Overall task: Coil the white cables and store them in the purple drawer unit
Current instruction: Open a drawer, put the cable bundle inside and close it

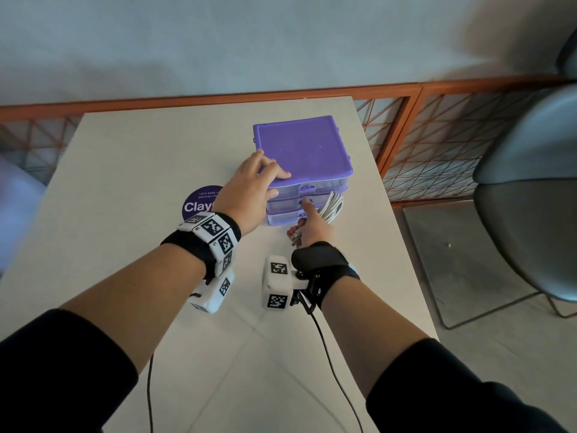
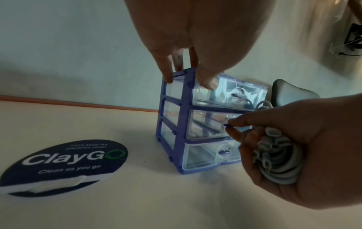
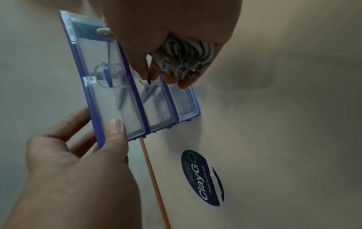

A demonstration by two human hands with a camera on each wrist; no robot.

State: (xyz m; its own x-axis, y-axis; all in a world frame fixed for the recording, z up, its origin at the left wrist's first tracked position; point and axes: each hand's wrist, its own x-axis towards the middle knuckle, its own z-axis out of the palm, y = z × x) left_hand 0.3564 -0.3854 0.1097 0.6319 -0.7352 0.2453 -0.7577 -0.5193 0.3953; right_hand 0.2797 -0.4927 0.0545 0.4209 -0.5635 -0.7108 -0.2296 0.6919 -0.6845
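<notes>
Coiled white cables (image 2: 282,164) are clamped in the right hand's (image 1: 312,226) curled fingers, whose tips pinch the handle of the middle drawer (image 2: 205,122). The purple drawer unit (image 1: 304,148) stands near the desk's (image 1: 140,170) far right edge. The left hand (image 1: 253,182) clasps its top front corner, with a round sticker (image 1: 199,201) beside it.

Head view: soft, even, cool daylight; bench (image 1: 125,170) reads bright off-white, diffuse shadows lie on the wall (image 1: 187,42), and the straight rail (image 1: 187,100) bows toward the frame edges. Both wrist views are dimmer, grainier, blue-grey in cast, so the white cables (image 2: 278,158) read grey and the clear fronts of the purple drawer unit (image 2: 207,99) carry pale reflections. Left hand (image 2: 195,31) fills the top of its own view as a soft, unfocused mass; strong edge stretching.
</notes>
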